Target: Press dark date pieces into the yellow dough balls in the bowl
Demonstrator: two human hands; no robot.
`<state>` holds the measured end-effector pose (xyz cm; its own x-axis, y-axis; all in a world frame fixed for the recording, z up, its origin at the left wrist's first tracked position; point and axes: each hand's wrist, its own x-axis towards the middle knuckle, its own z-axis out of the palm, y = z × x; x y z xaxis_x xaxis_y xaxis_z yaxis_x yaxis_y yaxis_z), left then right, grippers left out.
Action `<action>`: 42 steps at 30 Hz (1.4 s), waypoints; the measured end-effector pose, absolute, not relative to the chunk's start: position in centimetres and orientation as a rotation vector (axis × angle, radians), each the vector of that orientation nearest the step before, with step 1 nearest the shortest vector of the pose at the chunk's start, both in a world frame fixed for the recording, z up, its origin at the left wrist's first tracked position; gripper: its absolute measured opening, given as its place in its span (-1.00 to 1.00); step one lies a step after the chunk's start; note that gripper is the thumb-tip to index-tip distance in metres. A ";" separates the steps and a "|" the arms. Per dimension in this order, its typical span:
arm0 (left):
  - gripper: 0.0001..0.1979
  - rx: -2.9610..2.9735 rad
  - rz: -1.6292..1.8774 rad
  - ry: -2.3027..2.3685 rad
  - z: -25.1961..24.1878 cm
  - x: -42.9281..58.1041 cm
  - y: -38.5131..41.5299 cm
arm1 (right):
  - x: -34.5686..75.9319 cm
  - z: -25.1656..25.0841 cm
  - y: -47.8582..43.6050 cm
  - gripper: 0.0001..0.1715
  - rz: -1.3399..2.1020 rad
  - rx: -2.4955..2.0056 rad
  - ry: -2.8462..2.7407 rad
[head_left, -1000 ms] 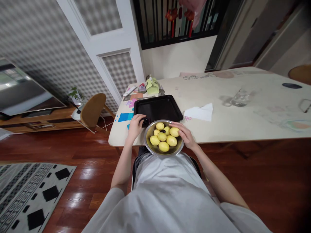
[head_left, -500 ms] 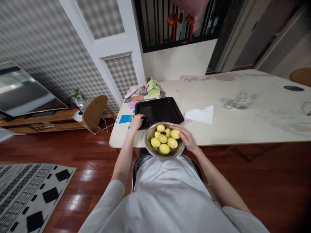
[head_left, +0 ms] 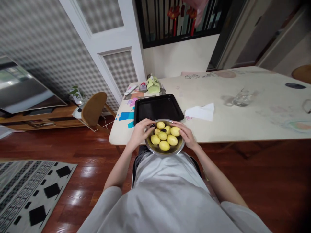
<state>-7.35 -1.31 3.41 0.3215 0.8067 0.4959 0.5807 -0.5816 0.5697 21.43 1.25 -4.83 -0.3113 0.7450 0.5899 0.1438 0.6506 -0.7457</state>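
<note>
several yellow fruits (head_left: 164, 146) in bowl (head_left: 175, 148) between hands (head_left: 140, 133)

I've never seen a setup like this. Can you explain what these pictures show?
There is no machine: these are a person's bare hands, seen from one head-worn camera looking forward and down. On the table lie a black tray, white paper, a clear glass vessel and a green item. The left hand appears to pinch a small dark object by a metal bowl of yellow fruit. The right hand rests over its rim.
</note>
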 end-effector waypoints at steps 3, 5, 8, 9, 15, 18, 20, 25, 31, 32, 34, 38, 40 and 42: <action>-0.79 2.273 1.041 1.251 2.9 -5.9 -2.5 | 21.4 -4.9 1.3 -0.44 0.708 -0.705 -1.823; -0.79 2.231 1.020 1.276 2.2 -5.6 -2.8 | 21.4 -4.9 1.3 -0.44 0.707 -0.696 -1.826; -0.78 2.201 0.984 1.274 1.4 -5.7 -2.9 | 21.4 -4.9 1.3 -0.44 0.711 -0.689 -1.822; -0.77 2.196 0.973 1.258 1.3 -5.9 -3.0 | 21.4 -4.9 1.3 -0.43 0.712 -0.690 -1.821; -0.67 2.164 0.914 1.191 1.8 -6.8 -3.3 | 21.4 -5.0 1.4 -0.42 0.715 -0.692 -1.826; -0.68 2.183 0.895 1.174 2.3 -7.3 -3.1 | 21.4 -4.9 1.4 -0.44 0.716 -0.691 -1.823; -0.74 2.227 0.933 1.210 2.5 -8.0 -2.5 | 21.4 -4.9 1.3 -0.43 0.717 -0.697 -1.821; -0.73 2.306 1.062 1.532 1.1 -10.7 1.8 | 21.4 -4.9 1.3 -0.42 0.717 -0.696 -1.814; -0.69 2.312 0.874 1.661 -1.5 -11.9 7.5 | 21.4 -5.0 1.2 -0.45 0.718 -0.694 -1.810; -0.69 2.324 0.845 1.638 -1.7 -11.9 8.0 | 21.4 -5.0 1.2 -0.44 0.717 -0.694 -1.810; -0.70 2.334 0.821 1.606 -2.0 -11.7 8.7 | 21.3 -4.9 1.2 -0.43 0.717 -0.694 -1.811; -0.75 2.317 0.880 1.573 -1.9 -11.6 9.0 | 21.3 -4.9 1.2 -0.41 0.712 -0.692 -1.811; -0.76 2.270 0.967 1.543 -1.8 -11.5 8.8 | 21.3 -4.9 1.2 -0.41 0.712 -0.693 -1.814; -0.77 2.200 1.064 1.531 -1.6 -11.2 8.4 | 21.3 -5.0 1.3 -0.41 0.714 -0.698 -1.812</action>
